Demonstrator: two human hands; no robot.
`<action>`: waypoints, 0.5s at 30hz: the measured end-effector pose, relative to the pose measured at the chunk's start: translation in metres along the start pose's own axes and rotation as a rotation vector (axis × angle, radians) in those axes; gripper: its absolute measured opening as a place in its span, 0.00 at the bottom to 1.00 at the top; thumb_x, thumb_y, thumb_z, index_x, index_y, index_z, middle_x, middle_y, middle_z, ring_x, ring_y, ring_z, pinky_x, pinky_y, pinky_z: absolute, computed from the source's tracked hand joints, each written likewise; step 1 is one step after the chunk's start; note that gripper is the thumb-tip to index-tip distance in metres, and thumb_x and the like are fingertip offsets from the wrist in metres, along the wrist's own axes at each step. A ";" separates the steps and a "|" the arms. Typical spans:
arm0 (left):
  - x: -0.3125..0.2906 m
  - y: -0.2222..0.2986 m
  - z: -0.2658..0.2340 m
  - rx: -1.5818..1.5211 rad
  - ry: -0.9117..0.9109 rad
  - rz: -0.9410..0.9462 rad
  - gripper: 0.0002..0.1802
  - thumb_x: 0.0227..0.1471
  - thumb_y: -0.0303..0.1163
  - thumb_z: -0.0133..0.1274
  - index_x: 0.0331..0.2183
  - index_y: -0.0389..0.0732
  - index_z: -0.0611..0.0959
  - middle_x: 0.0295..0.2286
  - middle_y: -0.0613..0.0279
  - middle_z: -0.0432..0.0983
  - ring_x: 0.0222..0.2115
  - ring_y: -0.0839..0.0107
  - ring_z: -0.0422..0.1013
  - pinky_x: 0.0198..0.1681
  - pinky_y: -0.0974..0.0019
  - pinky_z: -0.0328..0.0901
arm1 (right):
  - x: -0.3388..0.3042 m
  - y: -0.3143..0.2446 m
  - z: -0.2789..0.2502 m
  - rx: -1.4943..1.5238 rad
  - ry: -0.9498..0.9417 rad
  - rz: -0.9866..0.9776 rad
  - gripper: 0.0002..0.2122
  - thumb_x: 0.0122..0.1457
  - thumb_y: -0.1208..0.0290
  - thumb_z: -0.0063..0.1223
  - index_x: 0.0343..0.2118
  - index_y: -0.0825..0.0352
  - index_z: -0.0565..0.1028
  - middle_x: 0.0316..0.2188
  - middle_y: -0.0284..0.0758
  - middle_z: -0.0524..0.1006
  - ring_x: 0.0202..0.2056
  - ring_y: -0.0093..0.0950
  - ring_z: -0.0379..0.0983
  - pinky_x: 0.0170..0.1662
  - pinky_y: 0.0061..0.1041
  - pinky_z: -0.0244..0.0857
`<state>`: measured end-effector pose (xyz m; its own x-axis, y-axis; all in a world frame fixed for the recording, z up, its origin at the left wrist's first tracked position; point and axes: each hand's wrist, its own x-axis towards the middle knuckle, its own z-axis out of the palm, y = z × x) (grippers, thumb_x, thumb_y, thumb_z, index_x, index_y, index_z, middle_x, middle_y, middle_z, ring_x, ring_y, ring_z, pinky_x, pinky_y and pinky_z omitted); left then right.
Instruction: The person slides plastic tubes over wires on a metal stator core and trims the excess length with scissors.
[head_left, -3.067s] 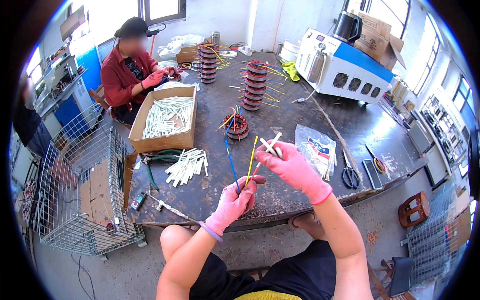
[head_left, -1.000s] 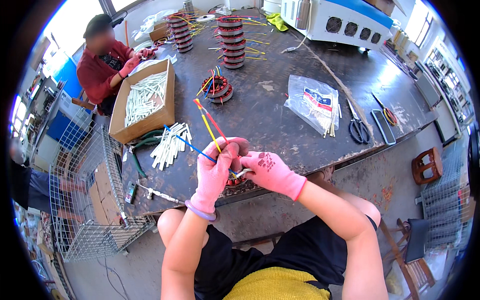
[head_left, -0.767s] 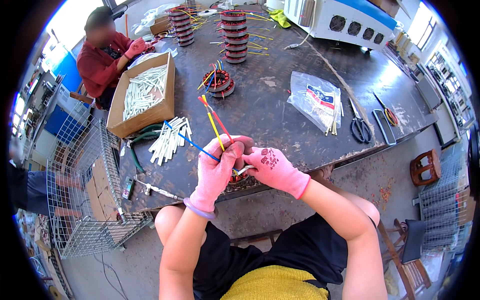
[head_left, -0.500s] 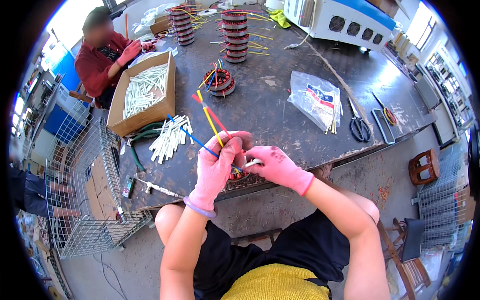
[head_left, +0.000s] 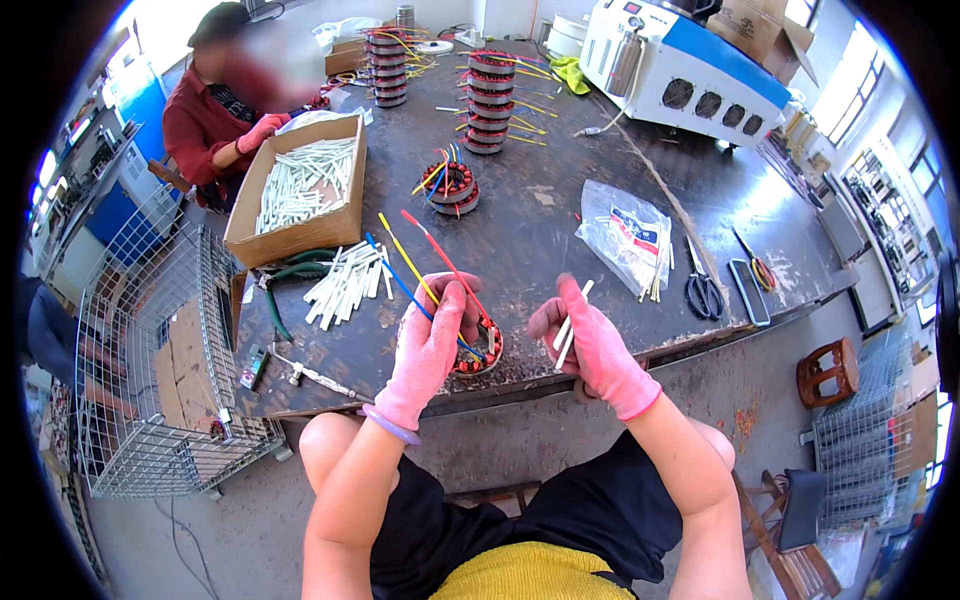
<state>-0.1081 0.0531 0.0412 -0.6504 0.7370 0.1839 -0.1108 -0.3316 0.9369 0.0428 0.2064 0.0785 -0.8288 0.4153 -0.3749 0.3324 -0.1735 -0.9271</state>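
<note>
My left hand (head_left: 425,350), in a pink glove, is closed around the blue, yellow and red lead wires (head_left: 437,240) of a stator. The wires fan up past its fingers. That stator (head_left: 488,352), a ring with red windings, sits at the table's near edge beside my left palm, partly hidden by it. To the right, apart from the stator, my right hand (head_left: 603,362), also gloved in pink, pinches a few thin white sleeves (head_left: 564,345) between thumb and fingers.
A loose pile of white sleeves (head_left: 345,285) lies by a cardboard box (head_left: 300,240) full of them. Farther back stand stacked stators (head_left: 490,105) and a short pair (head_left: 455,190). Right: plastic bag (head_left: 625,235), scissors (head_left: 703,290), phone (head_left: 748,292). A co-worker (head_left: 215,110) sits far left.
My right hand has drawn away from the stator to the right, with white sleeves in its fingers. My left hand stays at the wires, and more of the stator shows.
</note>
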 end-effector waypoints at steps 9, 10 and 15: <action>-0.017 -0.010 0.014 -0.019 0.143 0.213 0.13 0.67 0.35 0.39 0.48 0.39 0.71 0.26 0.66 0.70 0.23 0.79 0.67 0.29 0.73 0.64 | -0.010 -0.008 0.016 0.236 -0.097 -0.147 0.16 0.63 0.56 0.54 0.42 0.67 0.73 0.31 0.29 0.74 0.30 0.18 0.72 0.34 0.19 0.67; -0.019 -0.011 0.014 0.011 0.128 0.218 0.13 0.67 0.35 0.39 0.48 0.39 0.71 0.25 0.67 0.70 0.22 0.79 0.67 0.28 0.74 0.63 | -0.013 -0.014 0.017 0.207 -0.112 -0.139 0.16 0.63 0.58 0.54 0.42 0.67 0.73 0.32 0.29 0.74 0.31 0.18 0.72 0.34 0.19 0.67; -0.026 -0.011 0.014 0.158 0.018 0.227 0.14 0.66 0.34 0.43 0.49 0.37 0.73 0.21 0.70 0.68 0.21 0.83 0.64 0.25 0.75 0.61 | -0.027 -0.047 0.023 0.043 -0.079 -0.262 0.12 0.62 0.63 0.55 0.41 0.67 0.75 0.29 0.29 0.77 0.29 0.17 0.74 0.31 0.18 0.66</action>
<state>-0.0792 0.0461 0.0309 -0.6582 0.6434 0.3908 0.1568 -0.3906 0.9071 0.0388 0.1826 0.1320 -0.9172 0.3802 -0.1195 0.0841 -0.1083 -0.9906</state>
